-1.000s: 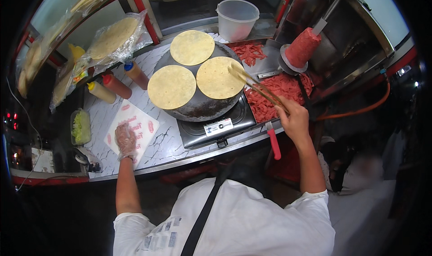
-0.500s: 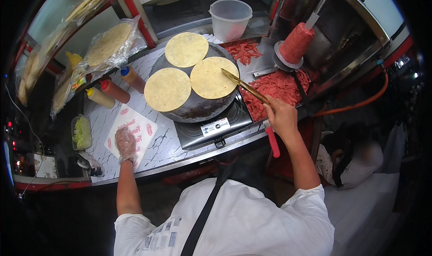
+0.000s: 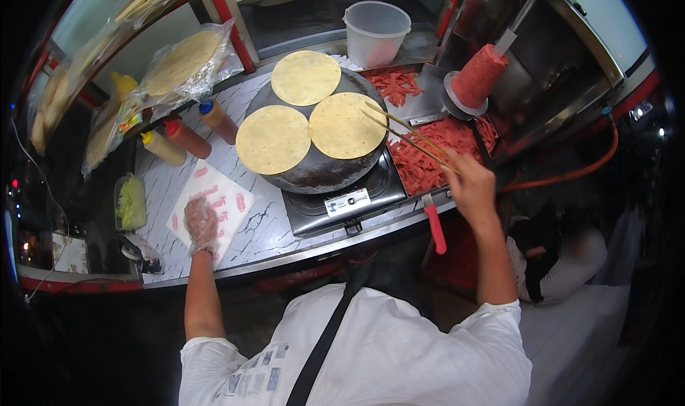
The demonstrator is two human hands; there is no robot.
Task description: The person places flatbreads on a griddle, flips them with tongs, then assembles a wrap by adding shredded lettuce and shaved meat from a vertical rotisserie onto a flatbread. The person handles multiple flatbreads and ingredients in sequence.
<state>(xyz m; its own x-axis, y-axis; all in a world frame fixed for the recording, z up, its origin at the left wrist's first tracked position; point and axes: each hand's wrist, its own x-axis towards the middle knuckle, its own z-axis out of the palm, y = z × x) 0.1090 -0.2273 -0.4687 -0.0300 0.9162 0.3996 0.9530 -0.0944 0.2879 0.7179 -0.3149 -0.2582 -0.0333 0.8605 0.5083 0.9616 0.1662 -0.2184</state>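
Note:
My left hand (image 3: 202, 222), in a clear plastic glove, lies palm down on a white printed paper sheet (image 3: 227, 229), its fingers stretched out. In my right hand (image 3: 471, 186) are long brass-coloured tongs (image 3: 419, 143), their two arms parted. Their tips reach over the right-hand flatbread (image 3: 348, 133); whether they touch it I cannot tell. A left flatbread (image 3: 272, 140) and a far flatbread (image 3: 305, 78) lie beside it on a round dark griddle (image 3: 314, 178), above a black portable stove (image 3: 305, 217).
Shaved meat (image 3: 432, 162) fills a tray right of the griddle, below a meat cone (image 3: 479, 76) on a spit. A red-handled knife (image 3: 434, 229) sticks out over the counter edge. Three sauce bottles (image 3: 188, 139) and a lettuce tub (image 3: 130, 203) stand left. Someone sits at lower right.
The tongs' arms have spread apart, and my right hand has moved slightly right and nearer to me. My left hand stays on the paper. The whole view has shifted a little.

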